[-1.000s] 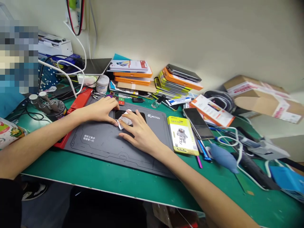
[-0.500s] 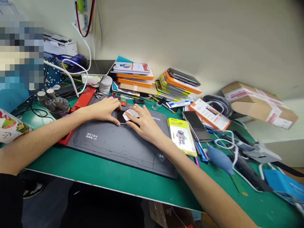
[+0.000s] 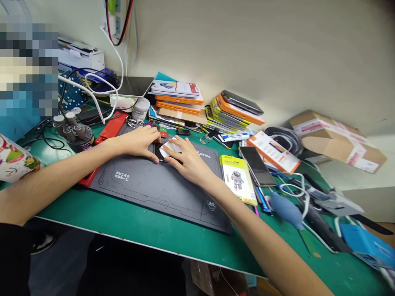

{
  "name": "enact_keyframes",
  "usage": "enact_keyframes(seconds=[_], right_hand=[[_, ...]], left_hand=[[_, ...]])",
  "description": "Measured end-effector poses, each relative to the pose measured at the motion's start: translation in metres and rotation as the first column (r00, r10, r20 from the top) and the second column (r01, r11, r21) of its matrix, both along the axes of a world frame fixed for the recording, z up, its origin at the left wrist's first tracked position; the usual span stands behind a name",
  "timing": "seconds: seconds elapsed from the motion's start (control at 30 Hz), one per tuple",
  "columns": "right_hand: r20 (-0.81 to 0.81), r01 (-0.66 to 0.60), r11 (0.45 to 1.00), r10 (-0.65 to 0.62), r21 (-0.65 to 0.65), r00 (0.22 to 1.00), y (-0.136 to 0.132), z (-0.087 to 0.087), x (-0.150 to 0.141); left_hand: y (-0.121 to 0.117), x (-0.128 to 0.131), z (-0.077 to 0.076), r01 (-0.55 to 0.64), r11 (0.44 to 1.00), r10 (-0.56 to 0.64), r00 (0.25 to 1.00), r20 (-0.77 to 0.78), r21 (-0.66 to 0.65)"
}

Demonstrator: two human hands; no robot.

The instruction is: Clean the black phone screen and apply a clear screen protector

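A black phone [image 3: 159,151] lies on the dark grey work mat [image 3: 154,185], mostly covered by my hands. My left hand [image 3: 140,142] rests on the phone's left end, fingers curled down and the thumb against its near edge. My right hand [image 3: 187,158] presses a small white wipe [image 3: 168,149] onto the phone's screen with its fingers laid flat over it.
A yellow screen-protector pack [image 3: 237,179] and another dark phone [image 3: 256,165] lie right of the mat. Stacks of orange and yellow boxes [image 3: 216,109] stand along the wall. Cables, a blue dust blower [image 3: 286,207] and a cardboard box [image 3: 336,137] crowd the right. A tool holder [image 3: 72,131] stands at left.
My right hand has slid the white wipe up and away along the phone's screen. The left hand stays on the phone's end. The view has shifted slightly.
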State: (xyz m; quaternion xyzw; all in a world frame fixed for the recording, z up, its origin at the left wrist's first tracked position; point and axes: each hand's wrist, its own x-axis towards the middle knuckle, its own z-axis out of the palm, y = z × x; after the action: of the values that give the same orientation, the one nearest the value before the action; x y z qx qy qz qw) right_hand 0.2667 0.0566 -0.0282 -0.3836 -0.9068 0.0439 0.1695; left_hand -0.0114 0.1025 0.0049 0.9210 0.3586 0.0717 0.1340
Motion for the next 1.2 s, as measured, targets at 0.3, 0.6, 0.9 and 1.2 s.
enact_keyframes(seconds=[0.3,0.6,0.9,1.2], right_hand=[[0.017,0.0,0.999,-0.001,0.049,1.0,0.004,0.005,-0.008],[-0.011,0.035,0.999,-0.035,0.017,0.999,0.006,0.001,-0.001],[-0.001,-0.013,0.999,0.013,0.052,1.0,-0.026,-0.002,0.013],[0.015,-0.033,0.999,0.033,0.015,0.999,-0.029,0.002,0.008]], left_hand=[[0.001,0.001,-0.001,-0.001,1.0,0.001,1.0,0.01,0.002],[0.0,0.001,-0.001,-0.018,1.0,0.018,1.0,0.004,0.0],[0.0,0.002,0.001,-0.021,1.0,0.021,1.0,-0.006,-0.008],[0.003,-0.001,0.0,-0.022,1.0,0.023,0.999,0.034,-0.019]])
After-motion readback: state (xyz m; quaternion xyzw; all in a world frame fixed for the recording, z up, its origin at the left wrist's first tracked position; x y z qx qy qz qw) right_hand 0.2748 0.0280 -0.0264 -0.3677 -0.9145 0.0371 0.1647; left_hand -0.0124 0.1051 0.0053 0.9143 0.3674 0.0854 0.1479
